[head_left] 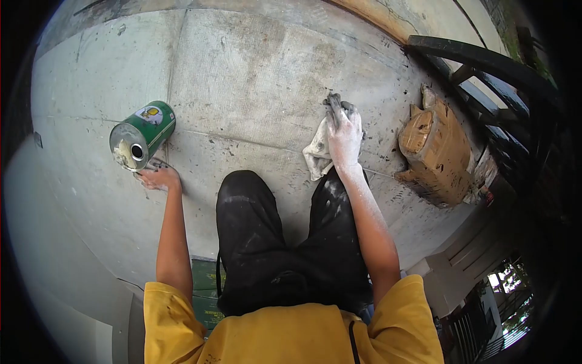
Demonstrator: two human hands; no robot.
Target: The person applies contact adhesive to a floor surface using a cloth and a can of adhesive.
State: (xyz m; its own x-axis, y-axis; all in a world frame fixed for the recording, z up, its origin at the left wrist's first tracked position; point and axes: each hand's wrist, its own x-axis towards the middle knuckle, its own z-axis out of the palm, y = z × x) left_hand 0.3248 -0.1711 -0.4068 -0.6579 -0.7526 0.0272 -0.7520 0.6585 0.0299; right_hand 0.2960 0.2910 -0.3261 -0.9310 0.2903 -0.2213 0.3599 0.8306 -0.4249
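Note:
On the left, a green tin can [159, 121] leans with its lid end toward me; the grey lid has a round dark hole and pale residue. My left hand [160, 177] is closed at the underside of the lid end, and the tin hides part of the fingers. My right hand [344, 136], coated with white powder and dark at the fingertips, is closed on a whitish cloth [316, 151]. The cloth hangs out from the hand's left side, low over the floor just beyond my right knee.
The grey concrete floor [242, 73] is stained and speckled with dark bits. To the right sits a crumpled, taped cardboard box [439, 151]. Beyond it stands a dark slatted frame [515, 79]. A green printed box [206, 279] shows behind my left leg.

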